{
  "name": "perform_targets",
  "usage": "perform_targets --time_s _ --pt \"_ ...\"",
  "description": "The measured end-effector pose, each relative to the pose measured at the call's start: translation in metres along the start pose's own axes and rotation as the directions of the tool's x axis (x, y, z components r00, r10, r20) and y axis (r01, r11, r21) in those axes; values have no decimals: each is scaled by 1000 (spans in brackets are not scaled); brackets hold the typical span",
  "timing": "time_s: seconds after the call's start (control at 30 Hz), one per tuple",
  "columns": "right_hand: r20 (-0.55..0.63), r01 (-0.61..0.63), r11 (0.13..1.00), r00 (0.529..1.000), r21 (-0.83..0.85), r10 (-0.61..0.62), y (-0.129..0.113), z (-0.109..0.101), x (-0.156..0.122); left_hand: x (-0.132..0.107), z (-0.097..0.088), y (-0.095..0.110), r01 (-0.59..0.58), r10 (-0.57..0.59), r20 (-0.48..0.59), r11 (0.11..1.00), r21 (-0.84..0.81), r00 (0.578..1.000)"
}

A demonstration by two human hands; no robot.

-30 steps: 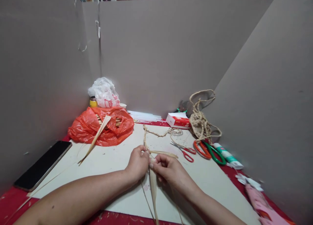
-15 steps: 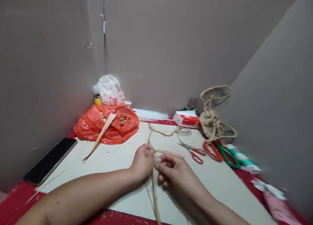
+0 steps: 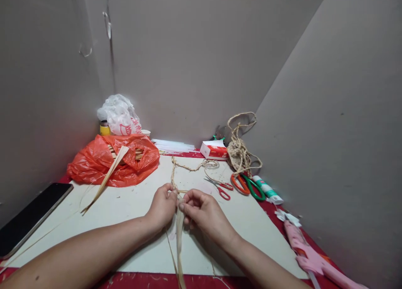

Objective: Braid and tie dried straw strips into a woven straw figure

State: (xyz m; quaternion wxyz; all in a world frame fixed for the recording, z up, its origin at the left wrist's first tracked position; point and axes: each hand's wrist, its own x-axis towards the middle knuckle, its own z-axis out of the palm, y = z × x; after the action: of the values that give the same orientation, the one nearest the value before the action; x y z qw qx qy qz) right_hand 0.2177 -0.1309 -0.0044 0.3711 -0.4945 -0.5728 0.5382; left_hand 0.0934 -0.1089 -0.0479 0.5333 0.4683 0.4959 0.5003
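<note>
Grey cardboard walls point(image 3: 194, 71) box in a pale tabletop point(image 3: 125, 205), and both hands meet near its middle. The left hand point(image 3: 163, 207) and the right hand point(image 3: 204, 211) are closed, fingertips almost touching. Between them they pinch the spot where a plaited cord point(image 3: 173, 171) ends and loose leaf strips point(image 3: 179, 238) begin.

The cord runs away from the fingers point(image 3: 182, 205) toward the back wall, then bends right and lies flat on the tabletop. The strips hang from the pinch toward the person, over the near edge and out of view.

By the look of it, the work in hand is plaiting or twisting the strips into more cord. The crossing itself is hidden behind the fingertips, so I cannot tell which strip lies on top. Any further turn would call for a firm hold at the pinch with one hand while the other carries a single strip across, so that the finished part does not loosen.

A red plastic bag point(image 3: 103, 167) with a long leaf point(image 3: 105, 179) poking out lies to the left, and a phone point(image 3: 28, 215) sits at the left edge. Small red scissors point(image 3: 220, 187) lie just right of the hands. Beyond them are larger scissors point(image 3: 248, 185) and a bundle of twine point(image 3: 238, 150).
</note>
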Motion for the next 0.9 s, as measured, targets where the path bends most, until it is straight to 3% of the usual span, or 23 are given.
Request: perform_targets --time_s 0.2,0.43,0.67,0.9 --pt "63 -76 996 995 56 73 -4 -5 2 -2 3 4 61 -51 90 992 -114 995" --pt "35 58 996 998 -64 -56 -3 -4 3 -3 6 6 49 -45 41 992 -118 998" --pt "137 -89 996 987 29 84 1 -5 2 -2 5 6 33 -32 4 997 -74 999" --pt "43 -9 999 999 35 8 -5 7 -1 -5 7 12 74 -70 42 991 -108 997"
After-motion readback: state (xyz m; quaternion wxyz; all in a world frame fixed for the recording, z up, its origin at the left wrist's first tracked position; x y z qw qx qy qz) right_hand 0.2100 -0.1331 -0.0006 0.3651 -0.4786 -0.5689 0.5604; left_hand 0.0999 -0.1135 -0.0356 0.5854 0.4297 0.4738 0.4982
